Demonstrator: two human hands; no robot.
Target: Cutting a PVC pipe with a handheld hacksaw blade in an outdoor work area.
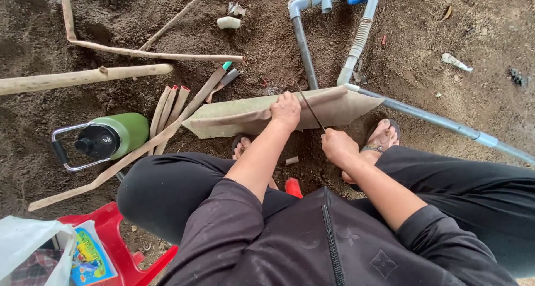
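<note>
A broad tan sheath-like plant piece (234,116) lies across the dirt in front of me. My left hand (286,110) presses down on its middle. My right hand (337,147) grips the handle of a thin knife (310,108), and the blade lies across the plant piece just right of my left hand. My sandalled feet (382,135) rest on the soil below the piece.
Grey pipes (304,46) with a blue fitting run at the top right. A green flask (108,135) lies on the left beside tan strips (167,110) and long sticks (83,77). A red plastic stool (117,236) and a white bag (28,247) sit at the bottom left.
</note>
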